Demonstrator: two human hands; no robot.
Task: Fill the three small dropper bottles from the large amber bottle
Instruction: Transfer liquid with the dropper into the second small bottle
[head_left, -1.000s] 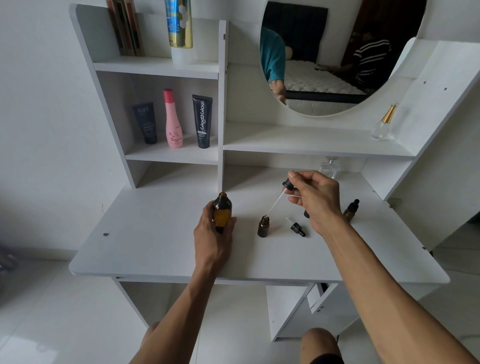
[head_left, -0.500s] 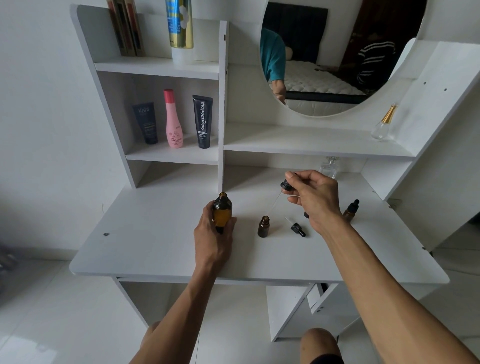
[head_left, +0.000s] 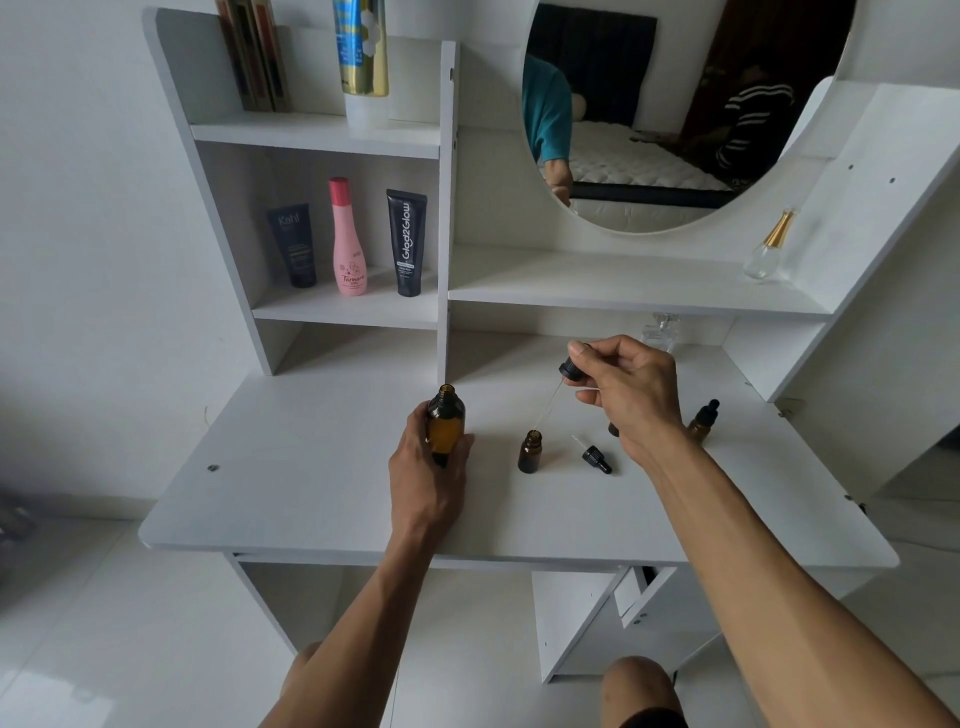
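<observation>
a: how many bottles on the tabletop (head_left: 311, 493) right now?

b: one large amber bottle (head_left: 445, 422), uncapped, standing upright left of middle. left hand (head_left: 428, 470) is wrapped round its lower half. small dropper bottles: i can count two for sure. one open small bottle (head_left: 529, 451) stands in the middle, and one capped small bottle (head_left: 703, 420) sits off to the right, partly behind the right wrist. there's a dark bit (head_left: 613, 429) poking out under the right hand too, can't tell what it is.

a: droppers?

b: two loose ones. right hand (head_left: 626, 387) pinches the black cap of a dropper (head_left: 567, 370), fingers curled round it, glass pipette slanting down with its tip just above the open small bottle's mouth. a spare dropper cap (head_left: 595, 459) lies on its side just right of that bottle.

a: room to move?

b: plenty. whole left side of the tabletop is bare, front strip too. everything sits mid-depth, well back from the front edge. upright shelf divider (head_left: 444, 208) ends just behind the large bottle. shelf (head_left: 353, 312) above left holds three tubes/bottles.
</observation>
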